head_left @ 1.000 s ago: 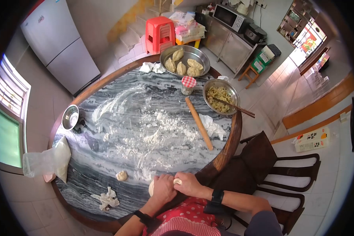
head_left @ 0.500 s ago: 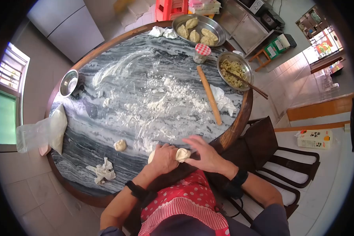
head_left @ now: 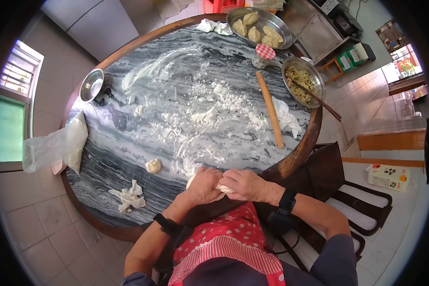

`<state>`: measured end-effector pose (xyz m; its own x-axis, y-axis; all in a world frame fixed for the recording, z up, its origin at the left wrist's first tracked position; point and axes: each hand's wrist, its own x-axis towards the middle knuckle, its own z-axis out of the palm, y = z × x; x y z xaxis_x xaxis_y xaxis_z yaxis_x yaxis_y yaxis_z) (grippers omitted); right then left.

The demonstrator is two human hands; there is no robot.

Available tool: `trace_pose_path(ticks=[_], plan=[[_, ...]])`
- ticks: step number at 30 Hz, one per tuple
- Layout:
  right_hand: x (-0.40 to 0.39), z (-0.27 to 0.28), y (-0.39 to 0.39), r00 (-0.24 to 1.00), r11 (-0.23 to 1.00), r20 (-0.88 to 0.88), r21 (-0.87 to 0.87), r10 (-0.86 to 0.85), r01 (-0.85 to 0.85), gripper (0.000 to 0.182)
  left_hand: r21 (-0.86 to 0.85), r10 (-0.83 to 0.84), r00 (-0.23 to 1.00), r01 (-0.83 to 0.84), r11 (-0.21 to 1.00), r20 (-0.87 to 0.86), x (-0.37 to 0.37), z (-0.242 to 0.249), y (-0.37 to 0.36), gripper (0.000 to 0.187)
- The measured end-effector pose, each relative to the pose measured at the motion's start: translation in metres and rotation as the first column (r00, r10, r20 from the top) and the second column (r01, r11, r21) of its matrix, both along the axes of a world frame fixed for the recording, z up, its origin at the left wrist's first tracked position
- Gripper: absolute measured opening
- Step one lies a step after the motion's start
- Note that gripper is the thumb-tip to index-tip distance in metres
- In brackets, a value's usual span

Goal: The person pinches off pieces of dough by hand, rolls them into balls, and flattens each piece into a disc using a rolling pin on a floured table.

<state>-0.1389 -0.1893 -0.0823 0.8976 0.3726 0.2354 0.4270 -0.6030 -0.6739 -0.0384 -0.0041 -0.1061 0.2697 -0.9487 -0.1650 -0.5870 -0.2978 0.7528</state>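
Near the table's front edge, my left hand (head_left: 206, 185) is closed on a pale lump of dough, part of which pokes out at its left side. Beside it, almost touching, my right hand (head_left: 244, 185) has its fingers curled over the dough (head_left: 225, 189), which shows between the two hands. How far the dough runs under my fingers is hidden. A small separate dough ball (head_left: 153, 166) lies on the marble to the left. Flour (head_left: 207, 114) is scattered over the middle of the tabletop.
A rolling pin (head_left: 270, 109) lies at the right, near a bowl of filling (head_left: 302, 83) with chopsticks. Behind stand a lidded jar (head_left: 263, 56) and a pan (head_left: 283, 29) of dumplings. At left are a metal bowl (head_left: 91, 86), a flour bag (head_left: 75, 143) and crumpled tissue (head_left: 128, 196).
My right hand has come down from spread fingers and closed over the dough. The camera view has shifted, so the table sits slightly further right and higher.
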Motion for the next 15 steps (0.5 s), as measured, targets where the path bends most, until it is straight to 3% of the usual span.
trace_pose_path(ticks=[4, 6, 8, 10, 11, 13, 14, 15], plan=[[-0.007, -0.008, 0.017, 0.987, 0.989, -0.077, 0.028, -0.143, 0.146, 0.031, -0.049, 0.058, 0.995, -0.054, 0.997, 0.084, -0.006, -0.012, -0.003, 0.020], [-0.014, -0.011, 0.030, 0.912, 0.934, -0.210, -0.019, -0.354, 0.358, 0.034, -0.090, 0.148, 0.981, -0.137, 0.987, 0.129, -0.014, -0.016, -0.003, 0.029], [-0.012, -0.010, 0.035, 0.887, 0.911, -0.231, 0.006, -0.401, 0.413, 0.030, -0.068, 0.153, 0.981, -0.145, 0.987, 0.120, -0.016, -0.015, -0.004, 0.029], [-0.012, -0.011, 0.037, 0.782, 0.817, -0.359, 0.082, -0.509, 0.570, 0.022, -0.056, 0.154, 0.981, -0.149, 0.987, 0.115, -0.017, -0.013, -0.007, 0.029], [-0.011, -0.011, 0.035, 0.783, 0.819, -0.358, 0.080, -0.508, 0.568, 0.022, -0.077, 0.169, 0.975, -0.159, 0.984, 0.143, -0.018, -0.012, -0.007, 0.029], [-0.011, -0.010, 0.033, 0.629, 0.713, -0.608, 0.142, -0.484, 0.686, 0.015, -0.088, 0.178, 0.969, -0.165, 0.982, 0.169, -0.023, -0.011, -0.004, 0.028], [-0.011, -0.006, 0.032, 0.629, 0.713, -0.609, 0.144, -0.483, 0.686, 0.015, -0.097, 0.177, 0.958, -0.159, 0.983, 0.226, -0.025, -0.010, -0.005, 0.026], [-0.010, 0.001, 0.030, 0.454, 0.582, -0.816, 0.186, -0.357, 0.792, 0.015, -0.107, 0.178, 0.943, -0.153, 0.982, 0.282, -0.027, -0.009, -0.006, 0.024]])
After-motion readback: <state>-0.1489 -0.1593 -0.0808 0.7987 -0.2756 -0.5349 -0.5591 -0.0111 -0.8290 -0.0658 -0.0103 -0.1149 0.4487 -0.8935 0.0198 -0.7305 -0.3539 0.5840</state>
